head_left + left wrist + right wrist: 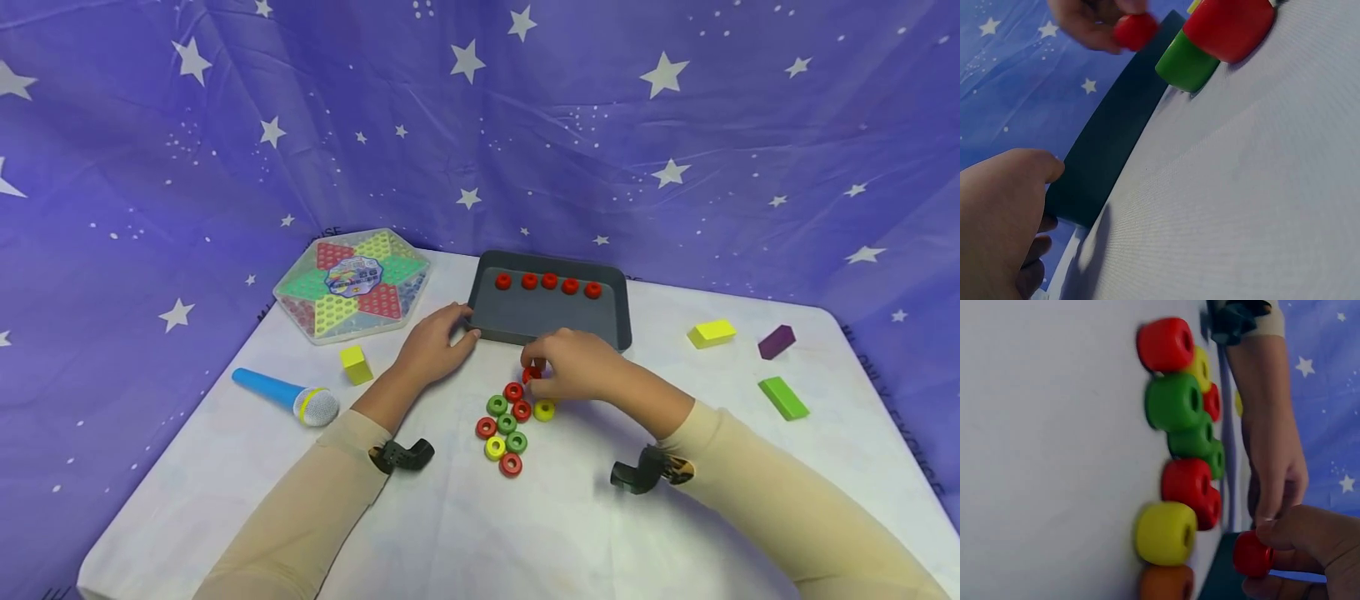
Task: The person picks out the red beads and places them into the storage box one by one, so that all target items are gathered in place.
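A dark grey tray [517,321] lies at the table's back with a row of several red beads [549,282] along its far wall. My left hand [467,323] holds the tray's front-left corner, thumb on the front wall [1110,144]. Just in front of the tray, my right hand [534,372] pinches a red bead [531,375] between thumb and fingertips, which is also in the wrist views [1250,554] [1137,31]. Below that hand lies a cluster of red, green and yellow beads [507,425] on the white table, close up in the right wrist view [1179,456].
A hexagonal checkers box [351,286] sits left of the tray. A blue microphone [285,396] and a yellow cube [356,364] lie at the left. Yellow [712,332], purple [776,341] and green [783,397] blocks lie at the right. Starry purple cloth hangs behind.
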{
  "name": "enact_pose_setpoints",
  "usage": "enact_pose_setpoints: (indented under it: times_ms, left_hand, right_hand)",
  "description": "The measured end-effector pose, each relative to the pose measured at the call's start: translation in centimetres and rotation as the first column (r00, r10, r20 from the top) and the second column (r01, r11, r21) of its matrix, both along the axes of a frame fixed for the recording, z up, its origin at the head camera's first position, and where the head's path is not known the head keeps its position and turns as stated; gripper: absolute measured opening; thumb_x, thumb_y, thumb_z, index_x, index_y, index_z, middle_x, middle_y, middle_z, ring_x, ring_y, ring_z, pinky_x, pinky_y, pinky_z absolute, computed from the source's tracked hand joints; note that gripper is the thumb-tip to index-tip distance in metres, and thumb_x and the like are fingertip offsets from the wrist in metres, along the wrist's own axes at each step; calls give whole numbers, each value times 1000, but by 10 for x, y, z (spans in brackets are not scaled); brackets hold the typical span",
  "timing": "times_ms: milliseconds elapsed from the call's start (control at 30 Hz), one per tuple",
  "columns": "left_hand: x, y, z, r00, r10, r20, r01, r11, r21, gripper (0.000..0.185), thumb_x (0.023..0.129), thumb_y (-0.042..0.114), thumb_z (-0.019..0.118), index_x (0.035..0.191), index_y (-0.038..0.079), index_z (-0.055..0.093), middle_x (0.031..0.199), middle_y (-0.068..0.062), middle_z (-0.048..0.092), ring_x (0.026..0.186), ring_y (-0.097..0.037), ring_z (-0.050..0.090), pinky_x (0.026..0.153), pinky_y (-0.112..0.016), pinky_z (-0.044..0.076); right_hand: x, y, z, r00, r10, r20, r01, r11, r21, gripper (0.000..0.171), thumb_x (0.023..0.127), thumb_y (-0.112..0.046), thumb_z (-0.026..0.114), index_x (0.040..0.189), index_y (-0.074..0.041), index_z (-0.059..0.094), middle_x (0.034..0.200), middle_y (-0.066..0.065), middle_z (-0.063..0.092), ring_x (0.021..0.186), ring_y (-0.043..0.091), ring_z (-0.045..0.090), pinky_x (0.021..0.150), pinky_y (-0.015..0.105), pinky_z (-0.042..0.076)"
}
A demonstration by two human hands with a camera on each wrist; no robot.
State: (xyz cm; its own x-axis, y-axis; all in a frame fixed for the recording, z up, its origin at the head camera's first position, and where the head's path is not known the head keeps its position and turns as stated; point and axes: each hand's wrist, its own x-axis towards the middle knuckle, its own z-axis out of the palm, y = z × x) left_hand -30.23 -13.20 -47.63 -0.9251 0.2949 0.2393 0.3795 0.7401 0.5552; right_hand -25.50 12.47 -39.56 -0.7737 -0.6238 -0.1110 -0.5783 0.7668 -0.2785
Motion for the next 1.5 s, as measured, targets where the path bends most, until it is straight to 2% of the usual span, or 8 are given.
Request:
enact_pose_setpoints:
  times_ms: [133,367,667,900,1033,1167,1333,1500]
  left_hand:
    - [-1,0,-1,1000,-1,-1,1,1000,-2,46,99,44,59,135,16,62,149,-11,55,143,-28,46,116,-49,39]
    - [0,-1,1,1000,8,8,-8,1000,1,46,99,44,59,135,17,62,150,-11,54,144,-28,45,117,-48,39]
    - [1,0,1,1000,-5,18,5,1000,0,47,99,45,58,136,17,61,151,-11,53,144,-28,45,117,-48,38]
    - [-1,-1,-1,1000,-2,19,3,1000,-19,48,99,46,57,138,18,60,152,-10,52,145,-26,44,118,-47,38]
    - [-1,-1,0,1000,-1,14,1,1000,-21,48,99,46,58,138,18,60,152,-10,52,144,-26,44,118,-47,38]
    - [-1,1,1,1000,-1,21,2,999,-33,47,99,46,57,138,19,60,152,-9,52,145,-25,44,118,-47,38]
    - [0,1,2,1000,7,19,-6,999,-38,46,99,45,58,136,19,61,151,-9,53,144,-25,45,117,-47,38]
    - [-1,0,2,1000,10,10,-9,999,-35,45,99,45,59,136,18,61,151,-9,54,144,-25,45,117,-48,39]
  right_hand:
    - [-16,1,10,999,8,-44,-10,999,-37,19,85,-31,75,103,-23,74,92,-9,69,85,15,62,72,34,55]
    - [-67,-9,17,998,-20,-60,13,994,-106,21,85,-28,75,104,-21,73,97,-5,71,86,17,65,72,35,56]
    - [-119,-23,-7,995,-90,-32,88,995,-55,37,90,-24,73,124,-11,70,116,5,71,102,23,67,89,44,57]
    - [-137,-30,-23,992,-118,-53,120,992,39,42,90,-27,74,128,-11,68,115,8,69,98,25,64,87,46,57]
    - [-137,-30,-25,988,-133,-77,136,990,25,42,91,-28,75,129,-12,67,118,7,70,104,25,65,89,47,57]
    - [-124,-22,-23,979,-171,-107,166,985,-51,47,91,-32,76,133,-13,65,118,7,71,107,26,66,90,49,57]
    - [-92,-10,-11,977,-189,-100,171,971,-168,42,91,-36,76,125,-12,68,114,7,71,103,28,68,86,48,57]
    - [-47,0,-3,987,-141,-71,121,965,-234,33,90,-39,77,111,-14,71,105,5,73,98,26,68,84,44,57]
